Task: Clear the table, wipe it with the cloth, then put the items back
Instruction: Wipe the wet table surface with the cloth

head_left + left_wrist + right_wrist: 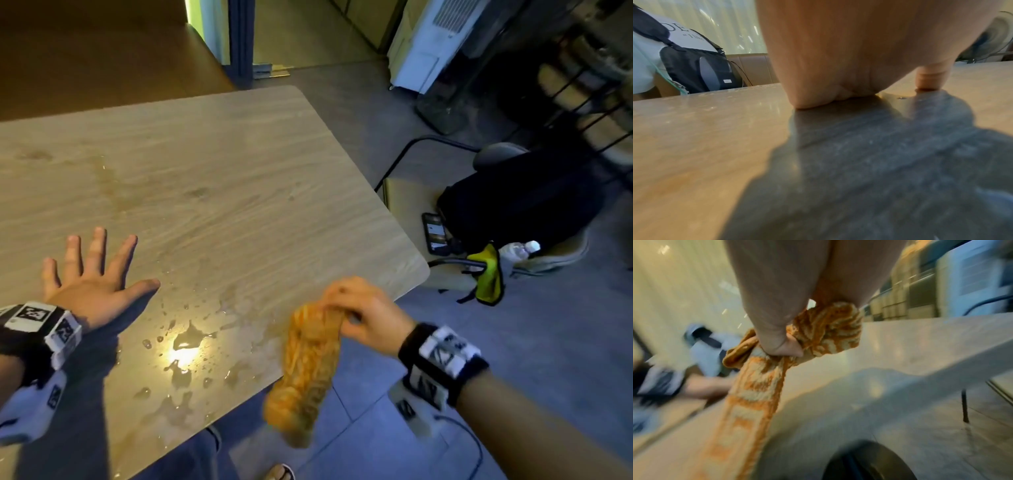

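An orange and cream patterned cloth [305,373] hangs from my right hand [359,311], which grips its top end just off the table's near right edge; the right wrist view shows the cloth [760,386] bunched under my curled fingers. The wooden table [212,178] carries no items, only spilled water [185,346] in puddles and drops near the front. My left hand [92,277] lies flat on the table with its fingers spread, left of the puddles. In the left wrist view the palm [838,56] presses on the tabletop [705,138].
To the right of the table stands a chair [513,212] with a black bag, a phone [435,233], a water bottle [519,250] and a yellow cloth [488,274] on it. A white appliance [431,44] stands at the back. Another person [663,56] sits across the table.
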### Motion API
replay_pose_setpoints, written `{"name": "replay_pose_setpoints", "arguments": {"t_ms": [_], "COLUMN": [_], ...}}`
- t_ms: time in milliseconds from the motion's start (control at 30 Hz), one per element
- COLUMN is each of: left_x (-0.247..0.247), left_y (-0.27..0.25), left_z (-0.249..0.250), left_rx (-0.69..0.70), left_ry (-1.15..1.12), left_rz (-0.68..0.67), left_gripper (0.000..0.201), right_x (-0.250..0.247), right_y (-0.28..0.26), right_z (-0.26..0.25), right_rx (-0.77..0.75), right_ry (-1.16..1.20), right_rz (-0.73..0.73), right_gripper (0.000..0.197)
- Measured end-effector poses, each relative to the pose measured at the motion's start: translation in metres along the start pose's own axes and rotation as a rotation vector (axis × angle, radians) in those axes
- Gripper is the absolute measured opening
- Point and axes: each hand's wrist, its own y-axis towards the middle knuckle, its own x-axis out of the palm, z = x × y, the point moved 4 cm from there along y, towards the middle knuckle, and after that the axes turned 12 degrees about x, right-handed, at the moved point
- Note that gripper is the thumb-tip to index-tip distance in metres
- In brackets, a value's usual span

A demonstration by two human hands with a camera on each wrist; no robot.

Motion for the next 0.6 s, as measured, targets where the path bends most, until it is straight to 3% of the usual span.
{"name": "replay_pose_setpoints", "arguments": {"t_ms": [133, 300, 467, 600], "left_x": [0.003, 0.009, 0.009, 0.011], "left_y": [0.005, 0.010, 0.012, 0.020], "left_z": [-0.006, -0.013, -0.015, -0.023], "left_rx": [0.009, 0.019, 0.033, 0.031], "left_ry": [0.004, -0.005, -0.050, -0.077], "left_rz": [0.000, 0.044, 0.095, 0.116], "left_gripper": [0.117, 0.110, 0.107, 0.111], "right_x": [-0.053, -0.039, -0.010, 0.016], "right_y": [0.085, 0.126, 0.054, -0.042], "right_z": [0.028, 0.068, 0.080, 0.063], "right_rx": [0.146, 0.303, 0.361, 0.380], "right_ry": [0.034, -0.062, 0.073, 0.066], "right_rz": [0.221, 0.157, 0.239, 0.276], "right_gripper": [0.048, 0.052, 0.052, 0.031]}}
